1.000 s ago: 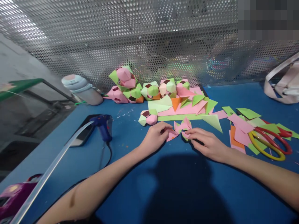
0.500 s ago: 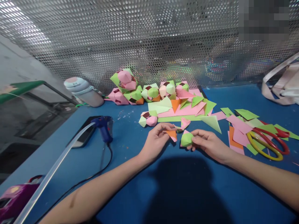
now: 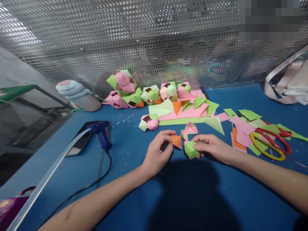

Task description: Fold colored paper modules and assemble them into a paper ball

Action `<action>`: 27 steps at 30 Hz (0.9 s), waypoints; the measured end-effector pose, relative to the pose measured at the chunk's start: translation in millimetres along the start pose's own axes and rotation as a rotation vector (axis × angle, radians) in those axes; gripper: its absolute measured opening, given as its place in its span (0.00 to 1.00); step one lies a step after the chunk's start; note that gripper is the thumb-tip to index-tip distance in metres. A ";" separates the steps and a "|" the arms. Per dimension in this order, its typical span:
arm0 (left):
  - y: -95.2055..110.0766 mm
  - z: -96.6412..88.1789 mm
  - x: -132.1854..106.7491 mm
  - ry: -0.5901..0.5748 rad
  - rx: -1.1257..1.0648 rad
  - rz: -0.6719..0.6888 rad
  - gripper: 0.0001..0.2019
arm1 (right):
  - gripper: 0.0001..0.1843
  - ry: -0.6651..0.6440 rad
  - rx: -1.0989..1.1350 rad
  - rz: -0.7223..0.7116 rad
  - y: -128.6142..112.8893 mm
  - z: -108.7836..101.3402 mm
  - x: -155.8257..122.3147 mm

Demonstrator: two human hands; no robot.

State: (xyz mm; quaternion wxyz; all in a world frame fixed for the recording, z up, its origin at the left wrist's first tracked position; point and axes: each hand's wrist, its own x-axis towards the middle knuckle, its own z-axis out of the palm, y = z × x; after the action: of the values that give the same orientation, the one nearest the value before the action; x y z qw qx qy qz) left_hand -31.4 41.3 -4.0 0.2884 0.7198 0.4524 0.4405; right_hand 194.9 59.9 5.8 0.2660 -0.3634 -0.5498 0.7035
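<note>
Between the thumb and fingers of my left hand (image 3: 160,149) is an orange folded paper piece (image 3: 176,141) with a bit of pink at its lower corner. My right hand (image 3: 213,147) pinches a green folded paper piece (image 3: 191,149), rounded like a small cup with pink at its edge. The two pieces are close together but apart. Just behind them on the table stands a pink and green folded piece (image 3: 189,130). A small paper ball (image 3: 152,124) in pink and pale green sits beyond my left hand.
Several folded paper balls (image 3: 127,88) line the perforated metal panel (image 3: 154,48). Paper sheets (image 3: 183,117) lie before them. At right are paper scraps (image 3: 243,131) and scissors (image 3: 268,150). A blue glue gun (image 3: 102,133), a phone (image 3: 80,141) and a bottle (image 3: 79,96) stand left.
The orange piece has turned in my left hand and now looks rounder. The pink and green piece behind shows more fully. The view has shifted slightly.
</note>
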 end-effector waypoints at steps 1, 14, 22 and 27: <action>-2.7 -1.7 -3.2 -0.022 0.056 0.000 0.05 | 0.11 0.001 -0.090 0.028 -3.5 -2.2 0.3; -6.4 -23.0 -23.5 -0.159 0.273 -0.075 0.15 | 0.14 0.184 -1.309 -0.176 -29.3 -24.5 -19.0; -16.0 -20.7 -20.3 -0.230 0.435 0.064 0.20 | 0.18 0.112 -1.546 -0.280 -5.5 -4.9 -23.8; -19.5 -19.3 -18.4 -0.207 0.444 0.174 0.15 | 0.15 0.136 -1.598 -0.355 6.5 -2.0 -19.8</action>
State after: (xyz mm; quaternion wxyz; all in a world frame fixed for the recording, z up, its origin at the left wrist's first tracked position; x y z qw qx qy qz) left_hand -60.2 33.2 -18.1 0.1292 0.8429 0.4427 0.2774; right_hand 208.5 44.1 3.6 0.0669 -0.3928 -0.9169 0.0234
